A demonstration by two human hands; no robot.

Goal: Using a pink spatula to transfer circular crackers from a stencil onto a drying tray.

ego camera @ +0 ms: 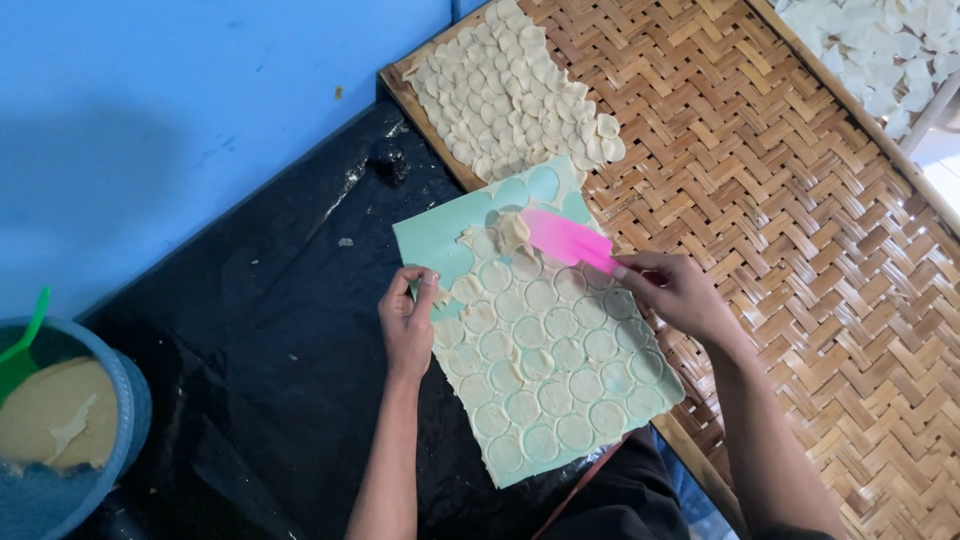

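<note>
Obs, head view: we see 1 mint-green sheet (pixel 430 232) lying on black plastic sheeting (pixel 290 340), its right edge overlapping the woven bamboo tray (pixel 800 230). Sheet carries thin pale dough rounds (pixel 560 322) in rows, approx 35–40 left on it (exact count not poss., edges merge); upper-left corner of sheet is bare w/ faint circular marks. Left hand (pixel 407 322): fingers curled, thumb + fingertips pinching the sheet's left edge, holding it down. Right hand (pixel 676 292): closed round the handle end of 1 pink scraper (pixel 565 240), blade pointing up-left, tip under a small crumpled clump of lifted rounds (pixel 510 230) near the sheet's top. Handling, our judgement: rounds look v. thin, soft, prob. damp and tacky, so they fold or tear if pinched; best taken from below w/ the flat blade, sliding along the sheet. Sheet itself looks light, flexible, smooth, so it would skid w/o a hand on its edge; grip at a bare margin, not on the rounds. Scraper looks light, stiff-ish plastic, held at narrow end. On tray: 1 dense patch of laid-out rounds (pixel 520 90) at its upper-left corner, overlapping, well over 100, not countable; rest of the weave is bare. 2nd tray (pixel 870 40) top right, w/ whiter pieces, uncountable. 1 blue tub (pixel 125 400) lower left w/ beige batter, 1 green utensil (pixel 25 340) standing in it. Blue wall (pixel 180 110) behind. Hands in view: 2, both the person's own
</note>
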